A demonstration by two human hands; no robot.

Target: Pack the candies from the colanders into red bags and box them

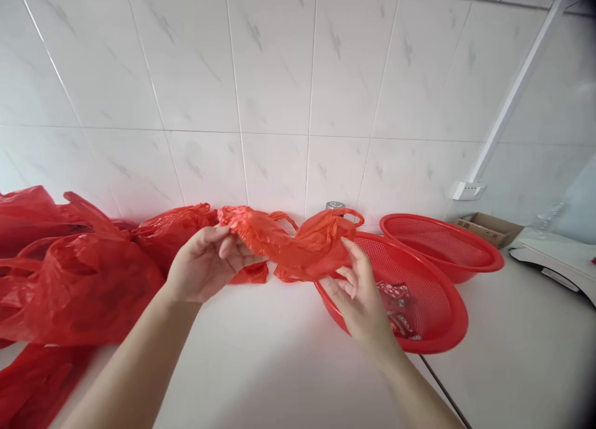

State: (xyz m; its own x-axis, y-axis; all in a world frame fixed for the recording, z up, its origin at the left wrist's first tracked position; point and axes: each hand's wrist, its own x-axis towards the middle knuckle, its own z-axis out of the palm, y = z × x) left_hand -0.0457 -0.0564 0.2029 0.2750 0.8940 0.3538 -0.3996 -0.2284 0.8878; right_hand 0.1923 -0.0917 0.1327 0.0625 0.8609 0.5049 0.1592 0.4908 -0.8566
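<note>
"Bag (pixel 310 249): position and stage?"

"Raised over the table (pixel 261 361), near the front basket (pixel 454 323); left hand (pixel 200 267) and right hand (pixel 365 302) pinch opposite sides. Further handling probably calls for light fingertips."

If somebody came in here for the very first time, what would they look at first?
Probably the crinkly red bag right in the middle, held up between the left hand and the right hand. Next might be the big heap of red bags on the left, and then the two round red baskets on the right, the nearer one with small shiny packets inside.
</note>
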